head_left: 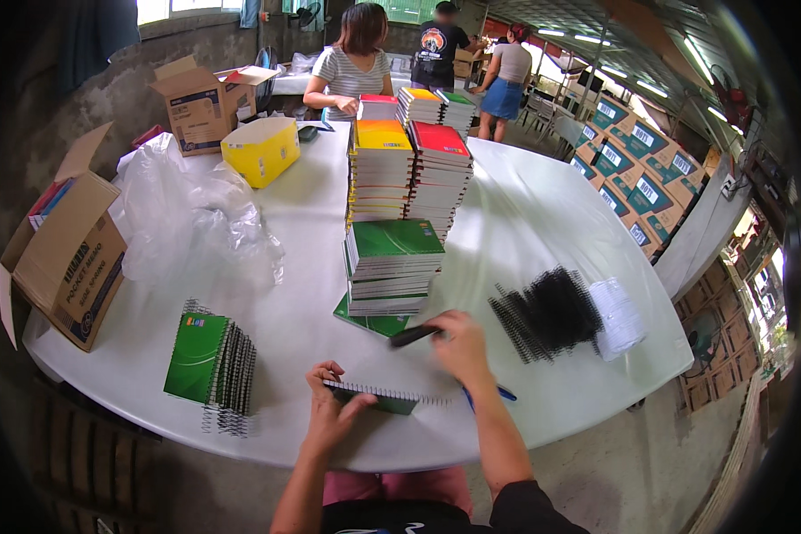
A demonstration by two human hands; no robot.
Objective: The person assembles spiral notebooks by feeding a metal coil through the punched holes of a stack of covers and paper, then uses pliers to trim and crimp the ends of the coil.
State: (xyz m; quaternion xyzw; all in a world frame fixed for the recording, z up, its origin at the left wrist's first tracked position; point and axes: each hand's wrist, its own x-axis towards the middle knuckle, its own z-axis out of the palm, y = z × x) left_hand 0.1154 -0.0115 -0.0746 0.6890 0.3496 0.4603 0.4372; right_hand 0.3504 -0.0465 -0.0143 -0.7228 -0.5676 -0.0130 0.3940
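Head view: my left hand (334,411) is pinching the green spiral notebook (378,398) at the table's near edge, its coil lying left-to-right; my right hand (458,347), just beyond it, is gripping a dark tool (414,335).

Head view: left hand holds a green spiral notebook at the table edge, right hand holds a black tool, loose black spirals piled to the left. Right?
One thing is wrong. In the head view the loose black spirals lie to the right of the hands, not left. The rest stands: left hand holds the notebook at the table edge, right hand holds the black tool.
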